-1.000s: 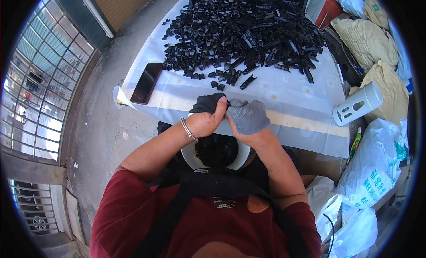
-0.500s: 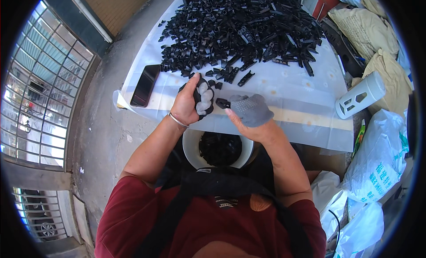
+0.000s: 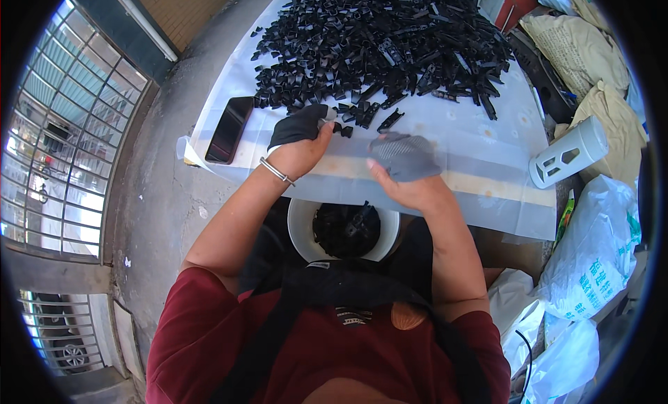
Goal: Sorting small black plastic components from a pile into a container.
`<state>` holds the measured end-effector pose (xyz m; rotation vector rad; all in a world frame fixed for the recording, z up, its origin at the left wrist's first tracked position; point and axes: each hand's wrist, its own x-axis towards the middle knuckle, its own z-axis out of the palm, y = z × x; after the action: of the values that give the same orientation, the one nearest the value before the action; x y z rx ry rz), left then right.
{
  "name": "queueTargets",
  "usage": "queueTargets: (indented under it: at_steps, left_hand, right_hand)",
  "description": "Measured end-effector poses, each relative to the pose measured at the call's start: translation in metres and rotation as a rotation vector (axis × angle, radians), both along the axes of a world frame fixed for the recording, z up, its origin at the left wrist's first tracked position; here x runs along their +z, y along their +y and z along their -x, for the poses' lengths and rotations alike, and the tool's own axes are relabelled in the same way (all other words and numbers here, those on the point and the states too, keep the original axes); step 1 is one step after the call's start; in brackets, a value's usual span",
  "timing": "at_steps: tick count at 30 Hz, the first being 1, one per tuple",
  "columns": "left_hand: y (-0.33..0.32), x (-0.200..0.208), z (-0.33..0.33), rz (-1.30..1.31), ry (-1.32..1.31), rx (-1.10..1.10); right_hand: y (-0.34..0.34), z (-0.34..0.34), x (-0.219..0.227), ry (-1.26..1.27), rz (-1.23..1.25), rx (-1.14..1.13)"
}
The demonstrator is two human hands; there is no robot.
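Observation:
My left hand (image 3: 300,141), in a black glove with pale fingertips, lies palm down at the near edge of the pile. Its fingers and thumb come together beside small black plastic caps (image 3: 345,131); whether one is pinched between them is hidden. To the right, my right hand (image 3: 403,160), in a grey dotted glove, hovers over the table's front edge, smeared by motion. No part shows in it. Below, between my legs, a white bucket (image 3: 298,230) holds black plastic parts (image 3: 346,230). One longer clip-like part (image 3: 390,120) lies alone just beyond my right hand.
A large heap of black plastic parts (image 3: 383,49) covers the far table. A phone (image 3: 229,131) lies at the table's left on the white sheet (image 3: 487,140). At the right edge stands a tilted white cylinder with cut-outs (image 3: 568,152), near filled bags (image 3: 591,244).
My left hand has turned from palm up to palm down and reached to the caps. The black part held in my right hand is gone from it; a part now sticks up in the bucket.

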<state>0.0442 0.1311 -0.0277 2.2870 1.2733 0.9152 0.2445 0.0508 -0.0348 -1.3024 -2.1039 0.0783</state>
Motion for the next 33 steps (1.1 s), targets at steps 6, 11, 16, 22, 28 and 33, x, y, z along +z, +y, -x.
queueTargets:
  at_steps: [6,11,16,22,28,33]
  left_hand:
    - [0.012,-0.012,-0.019,-0.233,0.438,-0.074]
    - [0.016,-0.020,-0.016,-0.200,0.494,-0.073]
    - [0.017,-0.021,-0.006,-0.217,0.368,-0.079]
    - [0.019,-0.026,0.013,-0.107,0.115,-0.073]
    - [0.016,-0.052,0.019,-0.322,-0.084,-0.040]
    - [0.013,-0.041,0.013,-0.255,-0.049,-0.099]
  right_hand:
    - [0.042,-0.023,-0.010,-0.347,-0.193,-0.311]
    - [0.035,-0.020,-0.009,-0.368,-0.044,-0.300]
    - [0.029,-0.026,-0.001,0.059,0.077,-0.420]
    - [0.035,-0.069,0.014,0.267,0.010,-0.452]
    - [0.138,-0.087,0.044,-0.217,-0.267,-0.428]
    - [0.219,-0.086,0.045,-0.545,0.061,-0.591]
